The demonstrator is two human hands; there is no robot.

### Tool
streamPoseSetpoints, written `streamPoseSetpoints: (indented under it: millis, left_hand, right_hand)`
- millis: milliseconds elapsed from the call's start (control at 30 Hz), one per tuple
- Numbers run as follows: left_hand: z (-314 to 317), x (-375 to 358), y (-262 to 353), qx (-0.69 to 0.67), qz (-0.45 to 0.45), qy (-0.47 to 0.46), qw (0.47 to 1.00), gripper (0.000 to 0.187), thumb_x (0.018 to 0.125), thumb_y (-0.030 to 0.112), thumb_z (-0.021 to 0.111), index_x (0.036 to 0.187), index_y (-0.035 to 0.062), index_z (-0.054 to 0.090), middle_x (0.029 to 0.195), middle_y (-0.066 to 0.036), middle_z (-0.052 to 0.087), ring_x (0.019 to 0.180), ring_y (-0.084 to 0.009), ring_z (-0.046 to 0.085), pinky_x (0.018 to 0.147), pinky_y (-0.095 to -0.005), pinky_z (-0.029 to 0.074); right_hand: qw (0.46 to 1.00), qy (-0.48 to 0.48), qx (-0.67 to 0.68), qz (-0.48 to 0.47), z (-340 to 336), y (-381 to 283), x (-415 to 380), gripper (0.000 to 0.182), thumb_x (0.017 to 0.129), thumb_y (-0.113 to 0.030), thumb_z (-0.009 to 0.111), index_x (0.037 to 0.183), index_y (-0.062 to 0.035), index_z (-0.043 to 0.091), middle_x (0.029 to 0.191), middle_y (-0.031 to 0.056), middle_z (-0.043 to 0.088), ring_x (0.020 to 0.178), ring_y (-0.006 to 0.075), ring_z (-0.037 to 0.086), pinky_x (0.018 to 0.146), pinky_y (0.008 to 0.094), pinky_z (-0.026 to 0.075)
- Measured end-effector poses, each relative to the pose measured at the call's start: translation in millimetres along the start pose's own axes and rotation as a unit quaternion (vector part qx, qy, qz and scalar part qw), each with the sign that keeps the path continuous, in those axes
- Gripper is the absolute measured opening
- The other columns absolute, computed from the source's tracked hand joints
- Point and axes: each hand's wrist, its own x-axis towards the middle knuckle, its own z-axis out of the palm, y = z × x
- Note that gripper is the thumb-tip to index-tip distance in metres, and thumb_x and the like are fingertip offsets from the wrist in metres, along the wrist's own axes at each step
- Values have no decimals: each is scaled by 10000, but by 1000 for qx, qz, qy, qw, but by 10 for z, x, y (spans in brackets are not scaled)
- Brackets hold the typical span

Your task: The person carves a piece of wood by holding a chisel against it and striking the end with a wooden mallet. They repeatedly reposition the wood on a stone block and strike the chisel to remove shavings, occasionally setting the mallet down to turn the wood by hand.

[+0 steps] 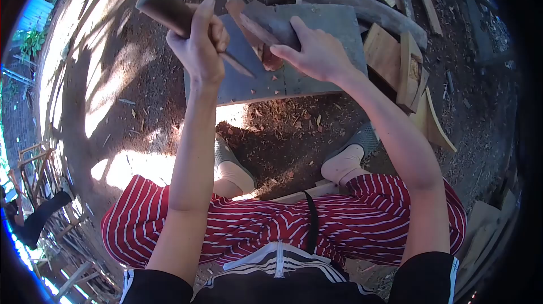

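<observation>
My left hand (199, 44) is closed around the thick wooden handle of a chisel-like tool (164, 9). Its narrow blade (238, 66) slants down to the right, over the grey work board (322, 27). My right hand (317, 49) grips a dark piece of wood (271, 28) with a paler edge, thumb on the near side and fingers partly hidden. Beneath that piece lies a reddish-brown piece of wood (242, 20), tilted across the board. Small wood chips (275, 78) are scattered near the board's front edge.
Wood offcuts are heaped behind the board, with a long curved timber (367, 10) along its far side. Several cut blocks (384, 55) stand at its right. My feet (346, 160) are on chip-covered ground below. Poles and sticks (48, 191) lie at far left.
</observation>
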Motion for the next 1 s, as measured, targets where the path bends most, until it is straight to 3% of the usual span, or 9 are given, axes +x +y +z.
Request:
streamPoseSetpoints:
  millis: [200,533,600,700,833,933,1000]
  left_hand:
    - [204,-130,-171,-28,37,38,998,213,860,125,673,754,59,501,495,-31,431,365,-93,367,362,-245,282]
    - [372,-187,-256,9,66,65,996,222,871,123,675,734,50,517,502,-18,436,377,-79,376,364,-233,281]
    - [368,-213,-270,-29,70,47,996,157,875,78,696,775,17,590,552,16,512,444,-37,454,410,-198,333]
    - [401,-229,-309,-17,81,64,995,157,869,86,705,775,19,599,567,14,536,472,-33,474,422,-194,341]
    - [402,-196,-399,61,98,61,991,184,870,91,678,761,34,542,533,-12,475,401,-55,400,373,-220,294]
    - [342,-127,-500,92,112,61,988,162,862,60,663,756,27,545,554,-5,499,418,-51,428,386,-215,316]
    - [315,-84,-537,128,113,78,982,150,856,45,651,744,34,551,570,0,523,439,-50,459,401,-213,340]
  right_hand:
    - [1000,-12,-21,-8,194,86,24,596,873,-578,548,1146,-61,439,923,224,690,908,413,674,785,504,529]
    - [999,-33,-20,-6,180,113,51,635,881,-588,538,1187,-43,427,992,244,671,951,418,663,820,506,520]
    - [999,-22,11,-21,202,134,51,666,884,-608,526,1181,-21,419,899,266,660,897,458,638,777,530,484]
    - [999,-27,11,-21,186,131,55,649,883,-590,533,1177,-22,421,915,267,661,903,454,640,780,525,486]
    - [999,-20,10,-28,166,100,21,645,881,-589,534,1166,-20,424,931,269,660,916,458,637,785,522,487]
    - [999,-47,3,2,154,117,51,643,862,-598,553,1163,-39,449,1002,235,671,983,406,657,848,511,508]
    - [994,-23,101,-31,170,189,139,673,839,-594,596,1183,-27,480,975,218,673,870,380,682,757,465,543]
